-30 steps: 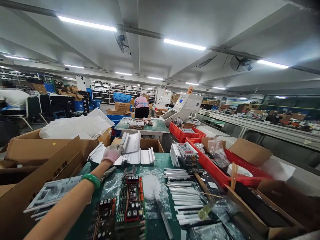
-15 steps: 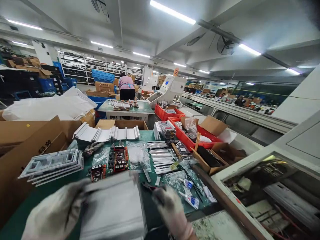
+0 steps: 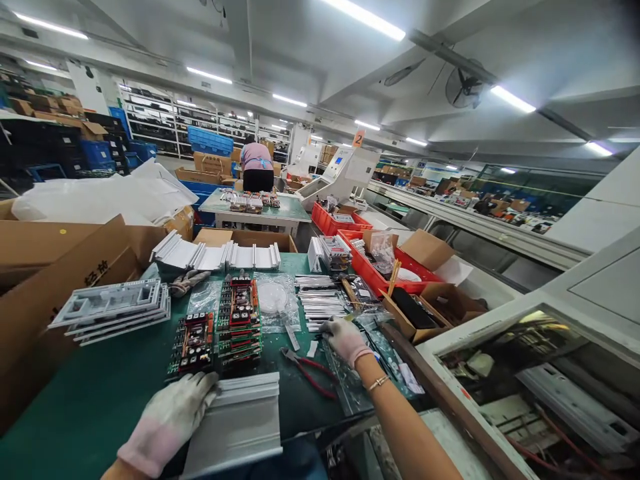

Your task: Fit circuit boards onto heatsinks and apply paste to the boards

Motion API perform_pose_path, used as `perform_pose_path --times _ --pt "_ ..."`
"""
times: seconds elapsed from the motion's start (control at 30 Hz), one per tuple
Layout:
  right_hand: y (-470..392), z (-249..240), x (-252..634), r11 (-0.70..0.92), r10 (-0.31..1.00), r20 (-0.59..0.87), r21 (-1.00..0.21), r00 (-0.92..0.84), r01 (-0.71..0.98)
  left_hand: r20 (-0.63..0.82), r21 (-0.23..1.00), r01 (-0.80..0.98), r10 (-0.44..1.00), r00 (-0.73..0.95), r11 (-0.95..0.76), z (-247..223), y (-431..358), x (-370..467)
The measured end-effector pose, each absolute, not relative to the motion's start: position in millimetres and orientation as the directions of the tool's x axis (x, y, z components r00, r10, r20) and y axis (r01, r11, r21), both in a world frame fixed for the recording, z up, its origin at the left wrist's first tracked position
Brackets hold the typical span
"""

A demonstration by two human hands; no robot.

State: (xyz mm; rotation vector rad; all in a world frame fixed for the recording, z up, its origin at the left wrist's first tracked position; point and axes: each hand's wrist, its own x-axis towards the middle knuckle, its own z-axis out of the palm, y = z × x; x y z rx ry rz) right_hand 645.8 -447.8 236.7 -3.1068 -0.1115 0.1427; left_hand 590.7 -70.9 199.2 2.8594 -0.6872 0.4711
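My gloved left hand (image 3: 173, 417) is closed on the upper left edge of a silver metal profile (image 3: 240, 423) at the table's front edge. My gloved right hand (image 3: 345, 341) reaches to the near end of a bundle of thin silver strips (image 3: 323, 307); its fingers are bent, and what they hold is too small to make out. Red-handled pliers (image 3: 315, 377) lie open on the green mat between the hands. Stacks of circuit boards (image 3: 240, 320) stand behind the profile, with a smaller board stack (image 3: 193, 343) beside my left hand.
Grey frames (image 3: 117, 307) are stacked at the left beside a cardboard box (image 3: 65, 293). White profiles (image 3: 215, 257) line the back. Red bins (image 3: 390, 267) and a machine (image 3: 550, 347) stand at the right. Further off, a person (image 3: 257, 163) bends over.
My right hand has moved from beside the profile, forward to the strips, and the pliers now lie uncovered. The metal profile has come down lower, with my left hand at its edge.
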Motion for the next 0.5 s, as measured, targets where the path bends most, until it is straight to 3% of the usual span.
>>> perform_pose_path --times 0.1,0.23,0.3,0.43,0.5 --pt "-446 234 648 -0.995 0.095 -0.111 0.0 0.989 0.095 0.359 -0.028 -0.451 -0.43 0.829 -0.892 207 -74 588" --pt "-440 229 649 -0.993 0.103 -0.098 0.045 0.99 0.108 0.654 -0.096 -0.498 -0.432 0.621 -0.862 218 -87 561" --pt "-437 229 649 -0.991 0.124 -0.071 0.049 0.99 0.128 0.745 -0.071 -0.618 -0.454 0.489 -0.783 219 -100 541" --pt "-434 238 643 -0.987 0.163 0.023 0.015 0.986 0.163 0.729 0.088 -0.727 -0.454 0.513 -0.681 211 -126 514" --pt "-428 245 633 -0.981 0.192 0.083 -0.017 0.978 0.194 0.741 0.095 -0.749 -0.456 0.493 -0.655 207 -133 511"
